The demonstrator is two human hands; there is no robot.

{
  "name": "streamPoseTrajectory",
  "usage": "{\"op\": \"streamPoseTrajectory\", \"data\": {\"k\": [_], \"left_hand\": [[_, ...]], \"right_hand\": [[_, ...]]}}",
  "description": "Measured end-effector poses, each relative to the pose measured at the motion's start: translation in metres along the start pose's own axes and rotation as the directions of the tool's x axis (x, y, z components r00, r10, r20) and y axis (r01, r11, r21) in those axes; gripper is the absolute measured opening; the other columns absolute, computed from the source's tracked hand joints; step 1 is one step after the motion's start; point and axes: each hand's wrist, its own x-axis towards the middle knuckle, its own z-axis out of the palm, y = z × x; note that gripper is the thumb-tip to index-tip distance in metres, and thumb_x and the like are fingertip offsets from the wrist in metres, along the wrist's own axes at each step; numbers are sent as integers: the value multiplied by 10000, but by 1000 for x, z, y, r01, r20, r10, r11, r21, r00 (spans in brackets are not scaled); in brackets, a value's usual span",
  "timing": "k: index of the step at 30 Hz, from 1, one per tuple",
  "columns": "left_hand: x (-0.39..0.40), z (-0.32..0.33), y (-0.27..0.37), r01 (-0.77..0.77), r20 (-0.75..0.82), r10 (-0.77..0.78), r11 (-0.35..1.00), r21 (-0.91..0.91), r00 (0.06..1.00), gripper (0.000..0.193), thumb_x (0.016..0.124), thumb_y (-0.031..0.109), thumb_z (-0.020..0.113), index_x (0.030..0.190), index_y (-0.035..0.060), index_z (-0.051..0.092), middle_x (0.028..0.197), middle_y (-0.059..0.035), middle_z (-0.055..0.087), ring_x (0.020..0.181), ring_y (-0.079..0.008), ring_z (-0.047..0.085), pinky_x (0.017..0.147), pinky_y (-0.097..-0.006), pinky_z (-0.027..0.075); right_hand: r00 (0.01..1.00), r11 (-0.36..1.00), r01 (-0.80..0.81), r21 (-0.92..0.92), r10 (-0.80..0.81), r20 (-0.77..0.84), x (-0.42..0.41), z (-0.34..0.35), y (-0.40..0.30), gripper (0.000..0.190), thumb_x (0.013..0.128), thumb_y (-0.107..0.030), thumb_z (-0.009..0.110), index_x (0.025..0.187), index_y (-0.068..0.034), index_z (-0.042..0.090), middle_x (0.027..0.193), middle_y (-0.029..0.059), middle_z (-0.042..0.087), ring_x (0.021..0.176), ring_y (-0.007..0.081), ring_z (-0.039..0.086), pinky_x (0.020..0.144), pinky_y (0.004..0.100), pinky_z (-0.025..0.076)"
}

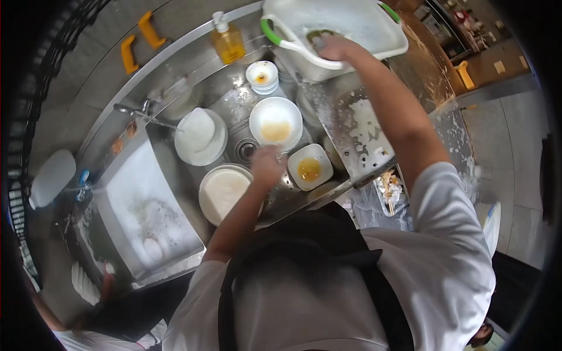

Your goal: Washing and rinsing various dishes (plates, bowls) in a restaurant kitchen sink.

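Note:
My left hand (268, 167) is over the sink, blurred, just below a round white bowl (274, 115) with pale liquid in it; whether it touches the rim is unclear. To its right lies a square white bowl (310, 166) holding yellow liquid. A stack of round plates (225, 191) sits partly behind my left forearm. My right hand (337, 47) reaches into a white plastic tub (373, 50) with green handles. At its fingertips is a dark greenish round thing (322, 37), too blurred to name; I cannot tell if it is gripped.
Water runs from a faucet (142, 109) onto stacked white dishes (202, 147). Small stacked bowls (262, 75) stand near a pump bottle of yellow liquid (228, 41). A foamy basin (151, 210) is at left. Another person's arm (106, 281) shows at lower left. Food scraps fill a tray (390, 193).

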Motion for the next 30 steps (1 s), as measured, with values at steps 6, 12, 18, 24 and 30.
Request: {"op": "streamPoseTrajectory", "data": {"k": [6, 12, 18, 24, 30], "left_hand": [[60, 57, 109, -589, 948, -54, 772, 239, 314, 580, 923, 380, 605, 1375, 17, 572, 1341, -259, 618, 1249, -407, 594, 1059, -518, 474], [53, 54, 208, -375, 702, 233, 926, 52, 673, 693, 921, 419, 694, 1460, 32, 494, 1318, -233, 634, 1148, -385, 662, 962, -468, 546], [62, 4, 160, -227, 495, 120, 960, 163, 861, 667, 930, 368, 702, 1465, 31, 494, 1335, -241, 627, 1186, -385, 641, 1007, -470, 515], [66, -7, 154, -182, 309, 146, 979, 92, 940, 643, 938, 316, 711, 1471, 29, 494, 1351, -249, 620, 1225, -386, 620, 1052, -472, 484], [10, -92, -18, -28, 31, 26, 997, 77, 999, 623, 946, 265, 719, 1476, 28, 494, 1368, -257, 614, 1263, -386, 599, 1096, -474, 453]], "right_hand": [[998, 989, -68, 131, 66, 17, 41, 68, 47, 503, 964, -499, 563, 1276, -138, 721, 1361, 136, 668, 1263, 327, 620, 1067, 468, 462], [976, 993, -116, -6, 113, -186, 16, 57, 69, 278, 781, -340, 721, 980, -170, 816, 1081, 98, 758, 1056, 297, 695, 857, 503, 550], [926, 992, 58, 116, -10, -377, 14, 29, -30, 323, 764, -359, 730, 1008, -160, 800, 1141, 94, 709, 1202, 320, 559, 959, 490, 485], [978, 972, -17, 234, 65, -197, 18, 43, 20, 224, 774, -295, 730, 880, -111, 803, 937, 153, 731, 965, 354, 698, 850, 519, 533], [892, 898, 34, 439, 171, -418, -11, -2, -5, 361, 775, -136, 675, 1127, -60, 704, 1052, 200, 687, 996, 404, 669, 875, 531, 533]]}}
